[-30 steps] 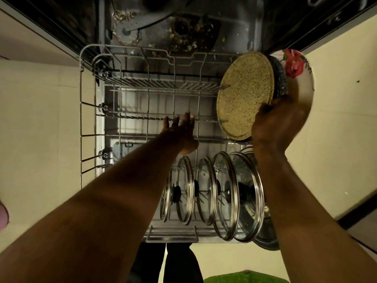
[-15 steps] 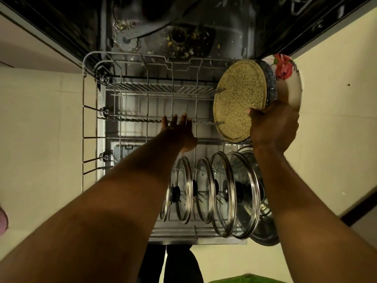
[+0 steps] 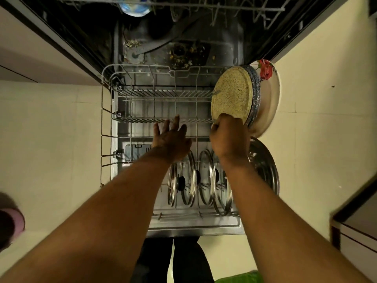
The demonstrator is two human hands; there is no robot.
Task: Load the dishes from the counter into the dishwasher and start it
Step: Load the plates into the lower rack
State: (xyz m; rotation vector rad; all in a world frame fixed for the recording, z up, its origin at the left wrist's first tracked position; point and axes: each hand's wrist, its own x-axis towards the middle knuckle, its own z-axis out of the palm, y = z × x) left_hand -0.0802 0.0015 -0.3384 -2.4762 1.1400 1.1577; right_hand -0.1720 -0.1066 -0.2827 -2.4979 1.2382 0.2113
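The dishwasher's lower wire rack [image 3: 106, 123] is pulled out over the open door. My right hand [image 3: 229, 137] grips the lower edge of a stack of plates held on edge at the rack's right side: a speckled yellow plate [image 3: 231, 97] in front, a dark speckled one [image 3: 254, 94] behind it, and a white plate with a red flower [image 3: 270, 94] at the back. My left hand [image 3: 173, 137] hovers with fingers spread over the rack's middle tines. Several glass pot lids [image 3: 191, 180] stand on edge in the rack's near part.
A steel plate [image 3: 265, 166] leans at the rack's right near side. The tub floor [image 3: 183, 54] shows food bits and a spray arm. The upper rack [image 3: 204, 5] holds a blue item [image 3: 132, 7]. Cream floor lies on both sides; a cabinet corner [image 3: 357, 225] is at right.
My right hand has slid down and left to the bottom edge of the plate stack, and the stack sits lower against the rack. My left hand stays over the tines.
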